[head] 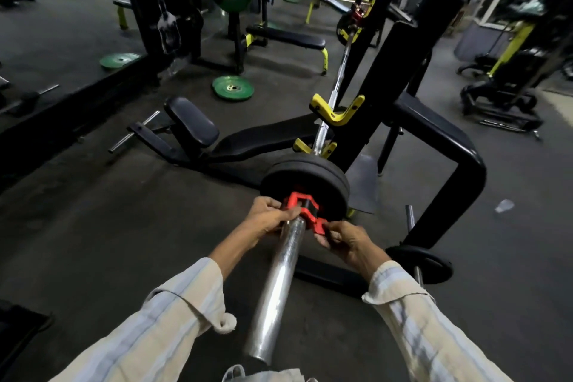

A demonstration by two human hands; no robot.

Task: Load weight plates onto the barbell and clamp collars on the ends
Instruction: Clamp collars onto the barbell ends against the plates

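A chrome barbell [279,282] rests in yellow rack hooks [338,112] and its near sleeve points toward me. Two black weight plates [307,172] sit on that sleeve. A red collar [305,209] is around the sleeve right against the plates. My left hand [266,215] pinches the collar's left side. My right hand [347,242] grips the collar's red lever on the right. The far end of the bar carries a black plate [348,28] and another red collar [358,12].
A black bench [266,138] lies under the bar. The black rack frame [440,149] stands to the right, with a small black plate [424,263] on a storage peg. Green plates [233,88] lie on the floor to the left. Other benches and machines stand behind.
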